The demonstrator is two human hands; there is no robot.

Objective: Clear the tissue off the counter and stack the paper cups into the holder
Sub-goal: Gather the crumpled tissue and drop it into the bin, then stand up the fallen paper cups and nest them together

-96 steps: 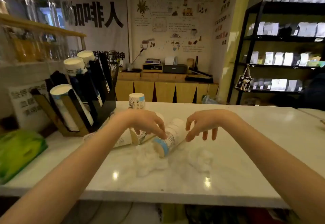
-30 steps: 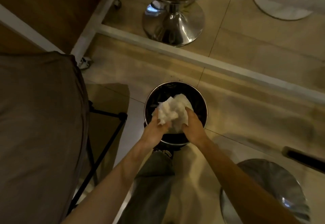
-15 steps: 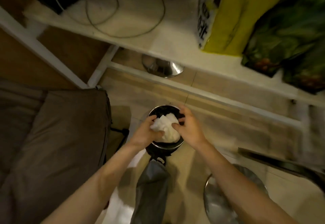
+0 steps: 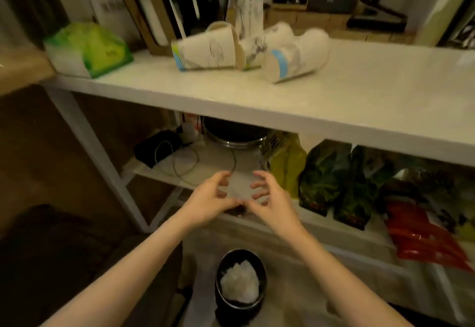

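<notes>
The crumpled white tissue lies inside a small black bin on the floor between my forearms. My left hand and my right hand hover side by side below the counter edge, fingers spread, holding nothing. On the white counter three paper cups lie on their sides: a left cup, a middle cup and a right cup. Another cup stands upright behind them. The black and wood cup holder rises at the counter's back left.
A green tissue pack sits at the counter's left end. Under the counter a shelf holds a black adapter with cable, a metal pot and yellow, green and red bags. A dark seat is at lower left.
Both hands let go of the tissue into the bin and rose, fingers apart. My view lifted from the floor back up to the counter with the cups.
</notes>
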